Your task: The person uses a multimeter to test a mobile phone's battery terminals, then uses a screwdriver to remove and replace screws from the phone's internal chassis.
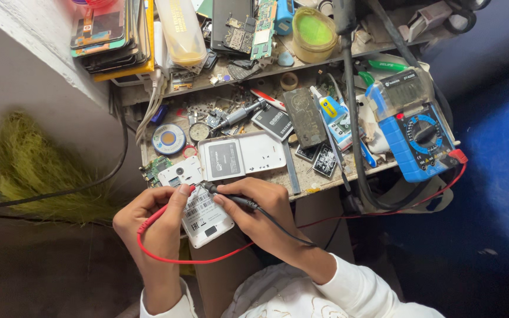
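Observation:
My left hand [153, 221] holds a red probe [172, 203] whose tip touches the top of a small white phone [206, 217] lying back-up with its cover off. In my right hand [260, 213] is a black probe [231, 198], pinched between the fingers, its tip at the same spot on the phone. The phone rests between both hands at the bench's front edge. Red and black leads [337, 217] run to a blue multimeter [415, 132] at the bench's right end.
A white back cover [254, 154] with a dark battery lies just beyond the hands. The cluttered bench [301, 182] holds circuit boards, a glue bottle [329, 108], a solder reel [168, 139] and a screwdriver. A shelf behind carries stacked phone screens [110, 32] and a green-lidded jar [314, 32].

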